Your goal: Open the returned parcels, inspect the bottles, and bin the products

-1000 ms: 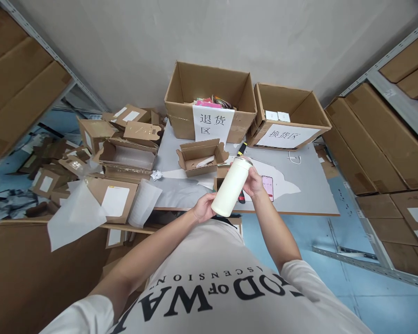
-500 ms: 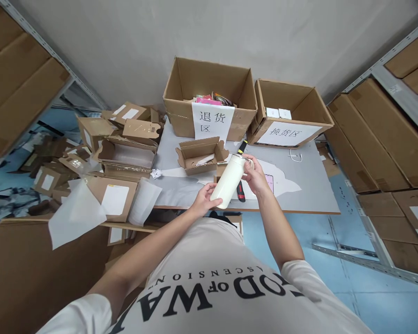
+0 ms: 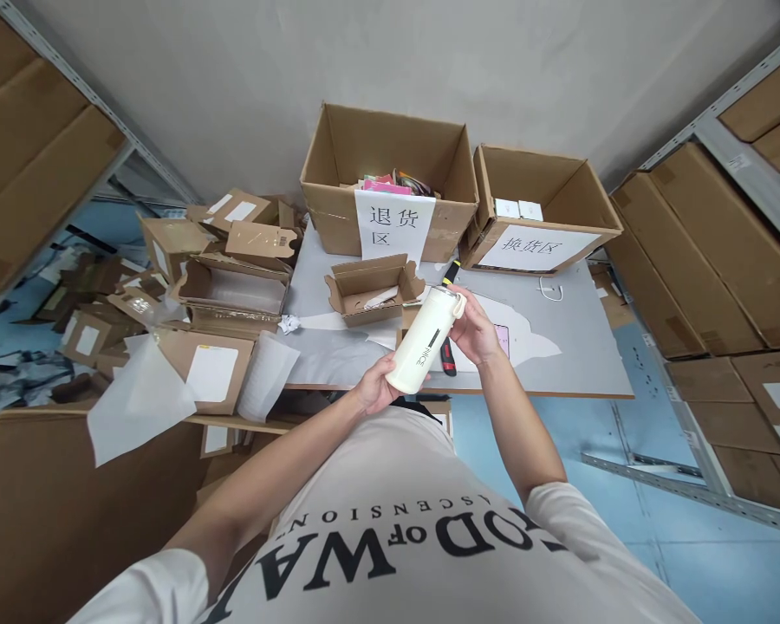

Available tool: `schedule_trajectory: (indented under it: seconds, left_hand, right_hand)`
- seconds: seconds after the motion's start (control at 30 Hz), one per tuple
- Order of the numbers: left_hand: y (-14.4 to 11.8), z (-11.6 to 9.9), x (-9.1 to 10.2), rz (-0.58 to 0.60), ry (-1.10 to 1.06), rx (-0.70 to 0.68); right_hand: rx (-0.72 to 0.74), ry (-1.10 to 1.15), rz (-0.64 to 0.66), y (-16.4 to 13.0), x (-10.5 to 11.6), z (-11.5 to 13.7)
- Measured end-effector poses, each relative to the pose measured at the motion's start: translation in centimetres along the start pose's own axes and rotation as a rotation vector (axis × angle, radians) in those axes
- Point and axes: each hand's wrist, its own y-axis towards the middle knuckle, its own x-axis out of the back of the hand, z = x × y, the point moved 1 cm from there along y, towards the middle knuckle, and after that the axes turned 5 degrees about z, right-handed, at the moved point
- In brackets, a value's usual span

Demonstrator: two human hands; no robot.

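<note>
A cream-white water bottle (image 3: 421,342) with dark lettering on its side is held tilted above the front of the table. My left hand (image 3: 378,384) grips it at the base, fingers partly hidden beneath. At the upper end, my right hand (image 3: 474,327) holds the bottle by the lid and its loop. Behind the bottle lies a black and red cutter-like tool (image 3: 449,357), partly covered. Beyond it sits a small open carton (image 3: 373,295) with a white piece inside. A phone-like item with a pink screen (image 3: 503,338) lies just right of my right hand.
Two large labelled cardboard boxes, one with colourful packets (image 3: 328,212) and one with small white boxes (image 3: 598,204), stand at the table's back. Opened cartons (image 3: 234,299) and wrapping sheets (image 3: 143,394) pile up at left. Shelves of boxes (image 3: 708,251) flank the right.
The bottle has been rolled about its length, so its printed lettering now faces up. My left fingers have shifted under the base, and the right hand has turned at the lid.
</note>
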Motion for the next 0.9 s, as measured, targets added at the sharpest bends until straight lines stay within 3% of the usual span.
schedule_trajectory:
  seconds: [0.33,0.5,0.63,0.77,0.9]
  left_hand:
    - [0.8,-0.1,0.0,-0.010,-0.020,-0.007]
    - [1.4,-0.6,0.1,-0.067,0.031,-0.039]
    - [1.5,-1.8,1.2,-0.149,0.199,-0.111]
    - [1.2,-2.5,3.2,-0.330,0.507,-0.248]
    - [1.4,-2.2,5.0,-0.459,0.818,-0.341]
  right_hand:
    - [0.006,-0.096,0.038,0.2,0.5,1.7]
    - [0.125,-0.202,-0.059,0.8,0.7,2.1]
    - [0.261,-0.308,-0.143,1.2,1.1,3.3]
    - [0.400,-0.434,-0.232,0.8,1.5,4.3]
    - [0.366,-0.479,-0.242,-0.2,1.1,3.4]
